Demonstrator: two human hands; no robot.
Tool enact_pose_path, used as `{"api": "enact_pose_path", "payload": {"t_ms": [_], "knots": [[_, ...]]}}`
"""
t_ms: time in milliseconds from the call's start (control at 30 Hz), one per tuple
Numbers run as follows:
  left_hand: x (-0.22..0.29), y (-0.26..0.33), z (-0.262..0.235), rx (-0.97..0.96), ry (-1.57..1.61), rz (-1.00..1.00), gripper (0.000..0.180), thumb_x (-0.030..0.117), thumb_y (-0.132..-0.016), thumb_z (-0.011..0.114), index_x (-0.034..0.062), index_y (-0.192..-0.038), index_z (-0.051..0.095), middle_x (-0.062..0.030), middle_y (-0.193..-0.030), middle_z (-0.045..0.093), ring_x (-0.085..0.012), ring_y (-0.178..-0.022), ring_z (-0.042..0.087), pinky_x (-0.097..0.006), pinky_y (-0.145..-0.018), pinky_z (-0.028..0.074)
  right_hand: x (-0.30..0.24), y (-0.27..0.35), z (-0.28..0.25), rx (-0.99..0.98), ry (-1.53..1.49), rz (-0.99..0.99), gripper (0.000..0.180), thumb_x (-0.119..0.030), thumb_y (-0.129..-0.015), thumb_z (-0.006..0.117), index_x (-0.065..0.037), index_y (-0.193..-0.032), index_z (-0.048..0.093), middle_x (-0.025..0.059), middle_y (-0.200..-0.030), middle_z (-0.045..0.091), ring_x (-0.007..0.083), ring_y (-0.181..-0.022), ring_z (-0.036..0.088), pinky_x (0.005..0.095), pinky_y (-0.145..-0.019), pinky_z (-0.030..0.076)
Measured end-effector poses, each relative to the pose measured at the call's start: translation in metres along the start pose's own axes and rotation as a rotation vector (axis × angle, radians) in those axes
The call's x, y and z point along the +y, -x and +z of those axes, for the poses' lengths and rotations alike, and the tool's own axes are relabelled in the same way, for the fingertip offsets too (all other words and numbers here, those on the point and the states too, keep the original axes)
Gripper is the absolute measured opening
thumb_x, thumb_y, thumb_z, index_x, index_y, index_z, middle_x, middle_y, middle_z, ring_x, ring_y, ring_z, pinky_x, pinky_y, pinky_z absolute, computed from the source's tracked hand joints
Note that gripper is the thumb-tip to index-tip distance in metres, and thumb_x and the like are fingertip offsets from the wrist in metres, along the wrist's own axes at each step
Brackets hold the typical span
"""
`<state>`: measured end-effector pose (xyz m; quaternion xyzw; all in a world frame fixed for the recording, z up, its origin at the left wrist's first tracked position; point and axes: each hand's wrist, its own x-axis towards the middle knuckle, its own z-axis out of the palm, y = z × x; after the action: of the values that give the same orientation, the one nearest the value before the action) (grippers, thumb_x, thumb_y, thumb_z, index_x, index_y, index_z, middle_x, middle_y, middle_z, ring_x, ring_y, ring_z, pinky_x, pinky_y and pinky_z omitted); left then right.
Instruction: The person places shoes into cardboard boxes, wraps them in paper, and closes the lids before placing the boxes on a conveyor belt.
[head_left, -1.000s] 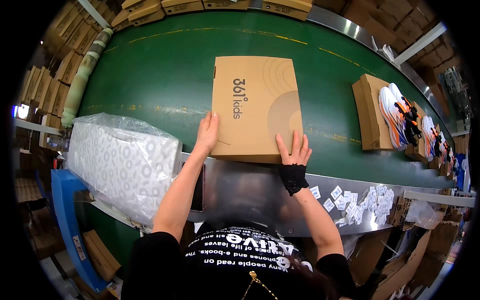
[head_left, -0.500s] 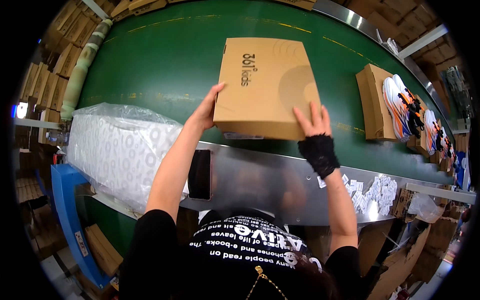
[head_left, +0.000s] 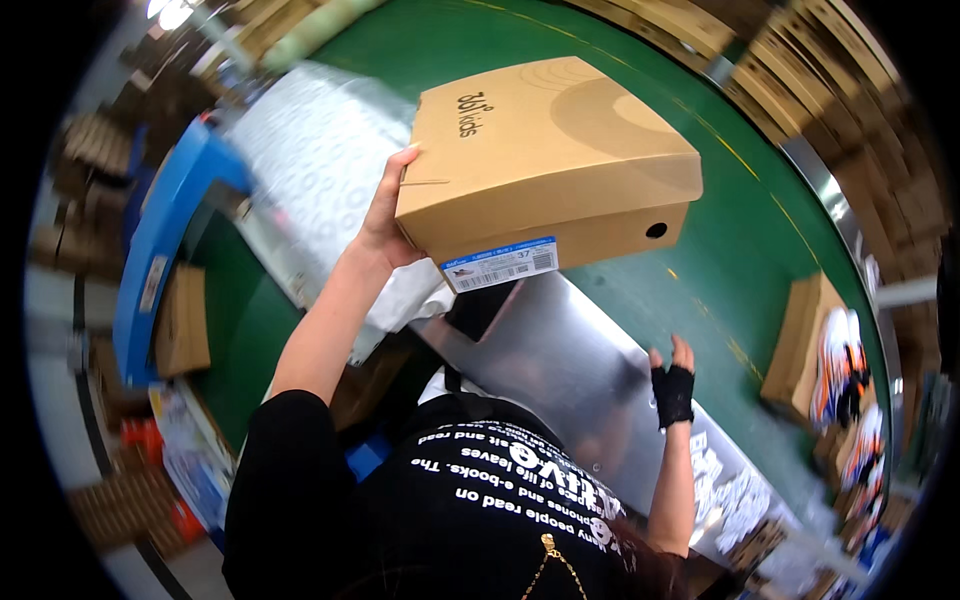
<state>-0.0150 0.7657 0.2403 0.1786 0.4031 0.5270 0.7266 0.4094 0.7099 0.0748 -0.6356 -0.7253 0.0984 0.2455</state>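
A closed brown cardboard shoe box (head_left: 540, 130) is held up and tilted, its end with a blue-and-white label facing me. My left hand (head_left: 388, 225) grips its left side, thumb on the lid and the other fingers partly hidden beneath. Apart from the box, my right hand (head_left: 677, 385), in a black fingerless glove, hangs over the metal ledge (head_left: 580, 370) with fingers extended and nothing in them. Below the box a dark phone (head_left: 482, 316) lies on the ledge, partly covered from view.
Patterned white paper in a clear plastic bag (head_left: 310, 150) lies at the left. The green conveyor belt (head_left: 735, 290) runs behind the ledge. On the right, white-and-orange shoes (head_left: 832, 370) rest against open brown boxes (head_left: 798, 345). Small white slips (head_left: 730, 495) are scattered on the ledge. A blue frame (head_left: 150, 280) stands left.
My right hand has let go of the box and moved down to the right. The box has tilted, bringing its labelled end into view. The whole view has turned.
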Motion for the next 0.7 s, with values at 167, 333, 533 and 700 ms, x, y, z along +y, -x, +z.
{"api": "enact_pose_path", "payload": {"t_ms": [167,333,533,700], "knots": [[-0.025,0.104,-0.063,0.333,0.199,0.488,0.055,0.050,-0.080,0.041,0.0108,-0.119,0.043,-0.0058,-0.111,0.051,-0.0195,-0.097,0.051,-0.033,-0.077,0.045,0.006,0.039,0.036,-0.225,0.260,0.192,0.060,-0.036,-0.067,0.064,-0.010,-0.117,0.046,0.0126,-0.114,0.051,0.0274,-0.108,0.045,0.0450,-0.094,0.026],[-0.069,0.182,-0.112,0.777,0.264,0.642,0.070,0.062,-0.073,0.042,0.0117,-0.121,0.039,-0.0062,-0.116,0.046,-0.0232,-0.104,0.046,-0.041,-0.082,0.041,-0.002,0.039,0.027,-0.258,0.303,0.265,0.056,-0.033,-0.071,0.062,-0.010,-0.119,0.044,0.0124,-0.115,0.049,0.0284,-0.110,0.042,0.0448,-0.095,0.023],[-0.109,0.235,-0.274,1.202,0.658,0.693,0.114,0.079,-0.058,0.043,0.0091,-0.137,0.002,-0.0246,-0.137,0.009,-0.0410,-0.123,0.021,-0.055,-0.099,0.016,-0.003,0.035,0.028,-0.318,0.286,0.223,0.058,-0.033,-0.070,0.062,-0.009,-0.119,0.044,0.0145,-0.118,0.046,0.0295,-0.110,0.041,0.0460,-0.095,0.024],[-0.064,0.161,-0.215,0.886,0.445,0.544,0.078,0.052,-0.083,0.043,0.0063,-0.136,0.008,-0.0247,-0.131,0.027,-0.0386,-0.110,0.043,-0.050,-0.085,0.040,0.022,0.057,0.018,-0.048,0.180,0.161,0.043,-0.024,-0.071,0.061,-0.005,-0.108,0.052,0.0180,-0.119,0.044,0.0335,-0.106,0.044,0.0401,-0.091,0.034]]}}
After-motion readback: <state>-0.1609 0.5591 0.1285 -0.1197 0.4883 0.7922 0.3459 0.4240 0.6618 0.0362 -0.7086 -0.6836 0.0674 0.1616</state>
